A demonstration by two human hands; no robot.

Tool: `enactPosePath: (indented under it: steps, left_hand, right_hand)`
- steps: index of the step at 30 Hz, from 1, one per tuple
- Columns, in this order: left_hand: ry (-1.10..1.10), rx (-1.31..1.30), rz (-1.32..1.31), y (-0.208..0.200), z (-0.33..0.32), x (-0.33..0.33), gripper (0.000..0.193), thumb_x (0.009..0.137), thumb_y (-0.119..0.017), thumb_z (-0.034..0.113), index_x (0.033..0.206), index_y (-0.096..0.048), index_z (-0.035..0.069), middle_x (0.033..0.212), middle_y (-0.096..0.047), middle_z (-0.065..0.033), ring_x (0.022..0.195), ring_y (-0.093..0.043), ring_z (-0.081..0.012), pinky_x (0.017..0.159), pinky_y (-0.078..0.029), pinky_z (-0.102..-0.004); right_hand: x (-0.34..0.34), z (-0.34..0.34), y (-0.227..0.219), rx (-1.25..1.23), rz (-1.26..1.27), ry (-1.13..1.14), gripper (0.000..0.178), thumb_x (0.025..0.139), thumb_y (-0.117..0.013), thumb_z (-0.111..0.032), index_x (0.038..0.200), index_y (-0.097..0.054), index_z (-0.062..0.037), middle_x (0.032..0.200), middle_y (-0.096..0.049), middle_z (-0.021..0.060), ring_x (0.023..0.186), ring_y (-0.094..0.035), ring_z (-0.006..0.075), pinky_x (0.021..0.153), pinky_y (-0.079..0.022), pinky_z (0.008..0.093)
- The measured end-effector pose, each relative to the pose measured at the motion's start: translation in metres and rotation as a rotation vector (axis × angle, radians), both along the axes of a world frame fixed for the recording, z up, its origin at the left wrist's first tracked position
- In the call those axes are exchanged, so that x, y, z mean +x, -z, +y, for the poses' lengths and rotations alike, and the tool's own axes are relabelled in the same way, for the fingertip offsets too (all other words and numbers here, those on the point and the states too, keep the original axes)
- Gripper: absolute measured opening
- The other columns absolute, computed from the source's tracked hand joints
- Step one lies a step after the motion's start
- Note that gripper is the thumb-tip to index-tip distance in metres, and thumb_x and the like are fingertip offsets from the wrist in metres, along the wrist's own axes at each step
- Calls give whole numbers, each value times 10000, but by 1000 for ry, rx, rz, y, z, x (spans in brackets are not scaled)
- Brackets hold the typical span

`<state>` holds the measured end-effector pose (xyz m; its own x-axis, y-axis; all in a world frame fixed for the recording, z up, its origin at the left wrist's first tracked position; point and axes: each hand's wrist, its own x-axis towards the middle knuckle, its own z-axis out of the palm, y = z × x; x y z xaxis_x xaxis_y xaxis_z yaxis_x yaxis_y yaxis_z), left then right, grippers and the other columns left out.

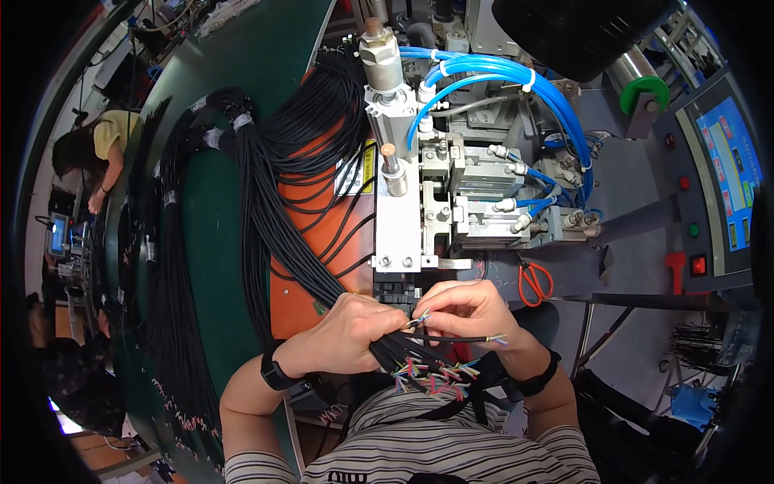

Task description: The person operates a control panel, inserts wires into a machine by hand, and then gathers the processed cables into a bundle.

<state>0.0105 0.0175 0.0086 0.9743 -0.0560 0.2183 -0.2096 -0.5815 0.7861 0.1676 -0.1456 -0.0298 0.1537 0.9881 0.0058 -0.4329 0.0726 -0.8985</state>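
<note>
A bundle of black cables runs from the upper left down to me. My left hand is closed round it near the cable ends. Beyond that grip, several stripped ends with thin coloured wires fan out over my lap. Between my two hands, one cable's coloured wire ends are pinched by the thumb and fingers of my right hand. Another single cable end sticks out to the right, below my right hand. Just beyond my hands is the machine's dark lower block.
The machine stands in front with blue air hoses. Red-handled scissors lie to its right, and a control screen is at far right. More black cables cover the green table. Another person works at far left.
</note>
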Motion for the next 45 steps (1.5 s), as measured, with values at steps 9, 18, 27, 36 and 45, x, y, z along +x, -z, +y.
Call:
enactPosePath:
  steps: [9,18,27,36,45]
  left_hand:
    - [-220,465,-16,2,-22,-6,268,702,-694,124,946,-635,32,758,-597,-75,641,-601,-247,574,-485,-339]
    - [-246,585,-78,9,-17,-7,499,662,-676,86,1144,-632,-33,939,-594,-98,754,-590,-246,617,-494,-325]
    - [-125,789,-47,-5,-20,-4,427,747,-598,93,1149,-636,-46,818,-504,-52,683,-511,-181,560,-452,-280]
    - [-118,805,-37,-4,-18,5,398,759,-594,105,1127,-651,-33,826,-504,-50,693,-522,-180,577,-465,-287]
    - [-273,600,15,-4,1,-19,404,711,-660,94,1102,-637,-2,951,-574,-93,807,-588,-245,652,-485,-346]
  right_hand:
    - [-14,7,-11,114,-1276,474,61,758,-701,4,769,-644,-16,777,-634,65,550,-630,190,463,-489,299]
    - [-12,10,-3,-25,-1354,387,71,772,-679,-35,770,-608,-36,742,-585,74,557,-624,252,471,-494,360]
    - [-22,10,-5,-111,-1465,411,85,791,-698,-59,800,-616,-37,748,-586,72,551,-618,265,464,-490,359]
    - [-21,10,2,-74,-1327,551,63,802,-697,-57,816,-637,-44,790,-627,84,539,-611,288,461,-488,361]
    - [-4,4,13,-94,-901,377,62,840,-691,-12,877,-643,3,713,-609,62,506,-585,122,452,-437,262]
